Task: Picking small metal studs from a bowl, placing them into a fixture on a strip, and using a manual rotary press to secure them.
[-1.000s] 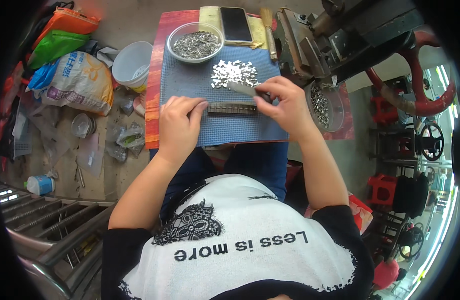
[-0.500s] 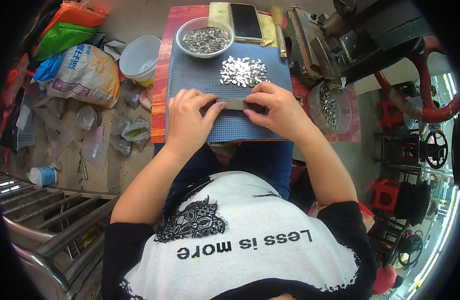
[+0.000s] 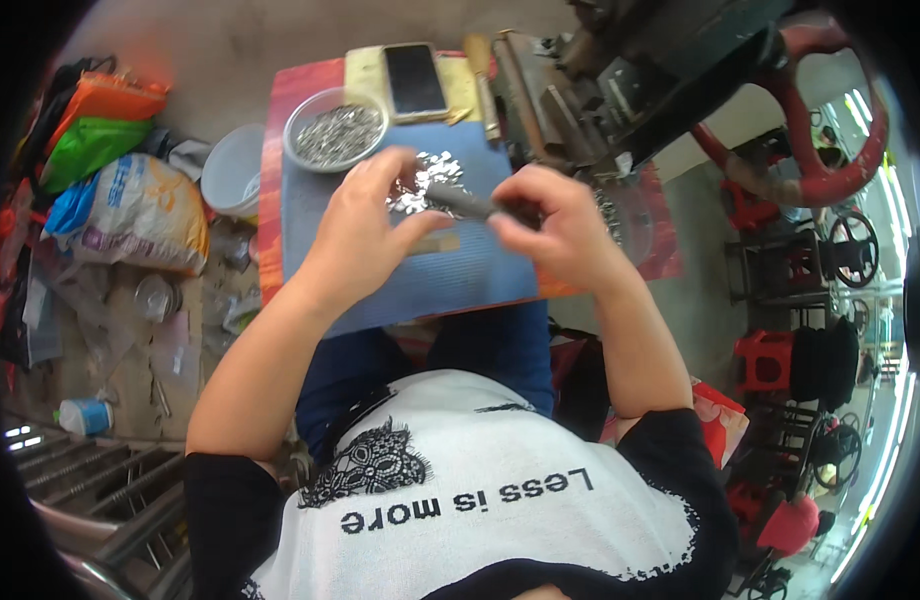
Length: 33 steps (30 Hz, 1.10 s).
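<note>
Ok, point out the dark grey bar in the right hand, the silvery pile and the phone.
Dark grey bar point(image 3: 464, 202): head view, middle of its exposed length.
Silvery pile point(image 3: 411, 200): head view, its lower left part.
Phone point(image 3: 415, 80): head view, middle of its dark screen.

This looks like a workshop for metal work. Just right of the bench point(image 3: 271, 240) stands a heavy dark machine point(image 3: 670, 85) with a red handwheel point(image 3: 825, 190). Small metal pieces point(image 3: 440, 167) lie on the bench and fill a bowl point(image 3: 311, 164). Farther right are black wheels point(image 3: 856, 238), red stools point(image 3: 763, 362) and bright lamps point(image 3: 885, 460).
</note>
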Available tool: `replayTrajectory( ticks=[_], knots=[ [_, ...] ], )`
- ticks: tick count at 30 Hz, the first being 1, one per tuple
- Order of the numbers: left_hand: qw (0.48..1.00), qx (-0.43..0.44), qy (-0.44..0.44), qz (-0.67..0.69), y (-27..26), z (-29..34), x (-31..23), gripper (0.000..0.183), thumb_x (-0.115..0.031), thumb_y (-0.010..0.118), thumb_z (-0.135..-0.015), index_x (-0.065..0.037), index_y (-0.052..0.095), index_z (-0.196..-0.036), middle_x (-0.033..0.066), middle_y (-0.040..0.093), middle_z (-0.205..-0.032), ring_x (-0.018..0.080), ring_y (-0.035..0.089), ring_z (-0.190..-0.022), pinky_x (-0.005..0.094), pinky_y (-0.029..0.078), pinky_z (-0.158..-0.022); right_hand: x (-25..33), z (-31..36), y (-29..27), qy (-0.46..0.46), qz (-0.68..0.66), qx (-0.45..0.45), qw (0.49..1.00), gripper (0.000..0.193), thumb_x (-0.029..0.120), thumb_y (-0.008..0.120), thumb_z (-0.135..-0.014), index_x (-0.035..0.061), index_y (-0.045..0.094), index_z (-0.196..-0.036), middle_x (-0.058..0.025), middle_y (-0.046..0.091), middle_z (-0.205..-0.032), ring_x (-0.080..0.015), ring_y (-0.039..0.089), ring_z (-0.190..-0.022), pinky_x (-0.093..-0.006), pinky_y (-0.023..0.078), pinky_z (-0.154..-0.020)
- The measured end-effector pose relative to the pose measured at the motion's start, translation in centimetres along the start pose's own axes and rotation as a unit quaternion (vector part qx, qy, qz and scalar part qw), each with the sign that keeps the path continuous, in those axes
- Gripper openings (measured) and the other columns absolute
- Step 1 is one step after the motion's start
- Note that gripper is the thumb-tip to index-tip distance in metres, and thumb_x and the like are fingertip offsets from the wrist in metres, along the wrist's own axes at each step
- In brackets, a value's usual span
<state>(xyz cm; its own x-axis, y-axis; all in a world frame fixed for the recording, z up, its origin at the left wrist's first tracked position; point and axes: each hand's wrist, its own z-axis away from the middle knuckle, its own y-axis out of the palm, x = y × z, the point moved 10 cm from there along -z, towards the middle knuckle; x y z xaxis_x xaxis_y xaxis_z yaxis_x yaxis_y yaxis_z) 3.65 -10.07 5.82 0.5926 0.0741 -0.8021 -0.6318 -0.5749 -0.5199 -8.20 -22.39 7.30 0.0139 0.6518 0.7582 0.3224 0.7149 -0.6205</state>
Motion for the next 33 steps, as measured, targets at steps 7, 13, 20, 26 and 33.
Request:
replayTrajectory(
  ticks=[7,13,20,26,33],
  knots=[
    [0.995,-0.006,0.087,0.039,9.9,-10.8,-4.2,0.128,-0.038,0.097,-0.054,0.007,0.025,-0.151,0.0277,0.041,-0.147,0.0399,0.038,-0.140,0.0414,0.033,-0.117,-1.6,0.2,-12.1,0.060,0.266,-0.310,0.911,0.026,0.020,0.073,-0.082,-0.0033,0.066,-0.092,-0.0201,0.067,-0.088,-0.0358,0.066,-0.079,-0.0424,0.053,-0.073],
    [0.991,-0.035,0.118,0.046,12.5,-12.6,-4.2,0.130,-0.038,0.092,-0.054,0.003,0.019,-0.154,0.0282,0.045,-0.138,0.0431,0.042,-0.133,0.0474,0.033,-0.114,-3.0,-0.7,-11.6,0.099,0.262,-0.262,0.924,0.030,0.023,0.071,-0.082,-0.0033,0.070,-0.097,-0.0221,0.069,-0.092,-0.0384,0.067,-0.087,-0.0447,0.053,-0.078],
    [0.990,-0.071,0.119,0.018,12.0,-12.0,-4.5,0.129,-0.037,0.093,-0.055,0.004,0.020,-0.153,0.0254,0.046,-0.136,0.0414,0.044,-0.131,0.0463,0.034,-0.112,-6.1,-1.0,-14.1,0.117,0.175,-0.266,0.941,0.031,0.027,0.063,-0.093,-0.0026,0.070,-0.100,-0.0250,0.067,-0.095,-0.0414,0.066,-0.090,-0.0459,0.051,-0.078],
    [0.993,-0.058,0.107,-0.003,12.1,-12.0,-4.9,0.129,-0.039,0.096,-0.057,0.003,0.020,-0.153,0.0261,0.044,-0.141,0.0394,0.045,-0.131,0.0446,0.038,-0.112,-12.1,-2.1,-13.1,0.127,0.103,-0.206,0.965,0.035,0.031,0.055,-0.098,-0.0013,0.068,-0.100,-0.0267,0.066,-0.096,-0.0458,0.062,-0.096,-0.0486,0.049,-0.084],
    [0.995,-0.064,0.080,0.019,11.9,-12.2,-4.4,0.136,-0.043,0.096,-0.054,0.002,0.015,-0.154,0.0243,0.043,-0.141,0.0404,0.041,-0.134,0.0460,0.032,-0.115,-10.2,2.6,-17.1,0.160,0.122,-0.405,0.892,0.043,0.040,0.064,-0.096,-0.0010,0.065,-0.109,-0.0212,0.066,-0.110,-0.0354,0.063,-0.104,-0.0450,0.047,-0.091]
  ],
)
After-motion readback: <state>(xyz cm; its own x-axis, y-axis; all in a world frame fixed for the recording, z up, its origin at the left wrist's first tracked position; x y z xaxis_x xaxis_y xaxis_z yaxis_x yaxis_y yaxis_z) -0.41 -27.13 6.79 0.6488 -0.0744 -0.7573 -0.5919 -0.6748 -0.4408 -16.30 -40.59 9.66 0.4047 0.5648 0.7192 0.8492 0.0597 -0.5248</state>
